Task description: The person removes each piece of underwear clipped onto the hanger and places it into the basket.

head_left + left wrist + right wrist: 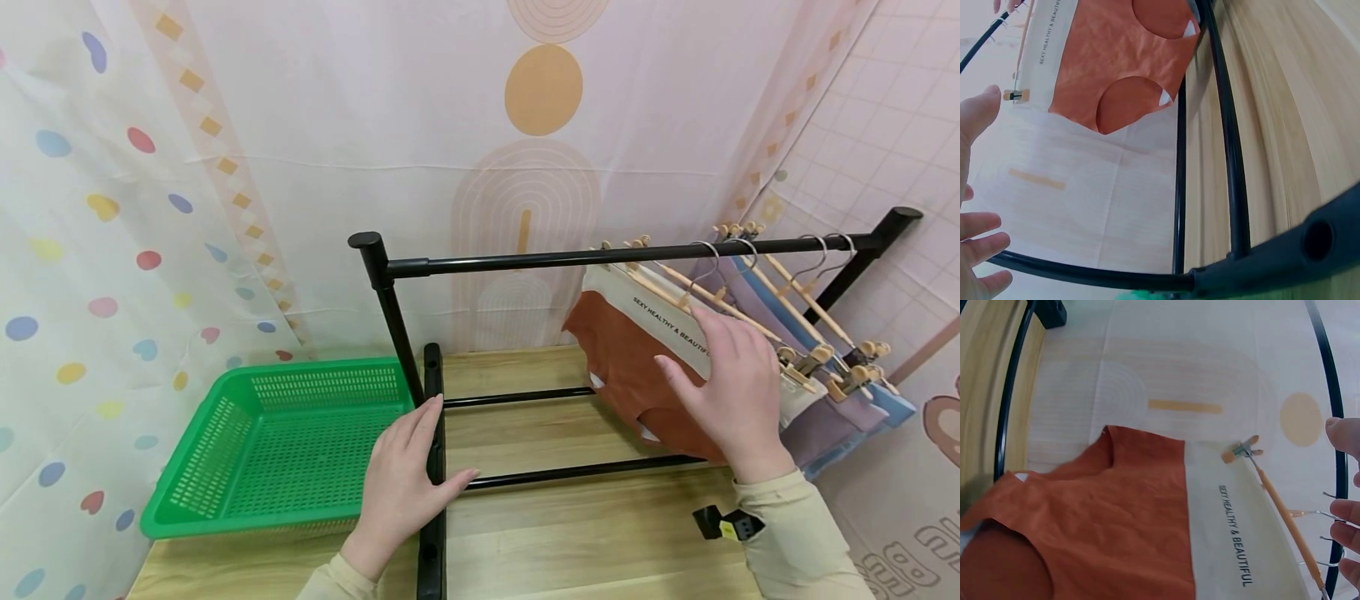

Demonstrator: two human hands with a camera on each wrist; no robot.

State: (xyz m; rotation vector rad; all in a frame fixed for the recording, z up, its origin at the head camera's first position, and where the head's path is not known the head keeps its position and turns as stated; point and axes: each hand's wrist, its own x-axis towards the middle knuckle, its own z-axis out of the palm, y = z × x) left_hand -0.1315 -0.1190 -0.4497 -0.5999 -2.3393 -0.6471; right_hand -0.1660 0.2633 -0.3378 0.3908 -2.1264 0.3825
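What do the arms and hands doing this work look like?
They are a person's: a bare left hand and a bare right hand, without gloves. Both arms wear plain, pale cream fabric sleeves that end at the wrists. A small, black, angular device with a yellow patch sits at the right cuff. No cables show.

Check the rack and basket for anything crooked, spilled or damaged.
Nothing stands out. The black rack stands upright, the rust-and-cream briefs hang clipped to a hanger, and the green basket sits upright beside the rack. No spill or damage shows.
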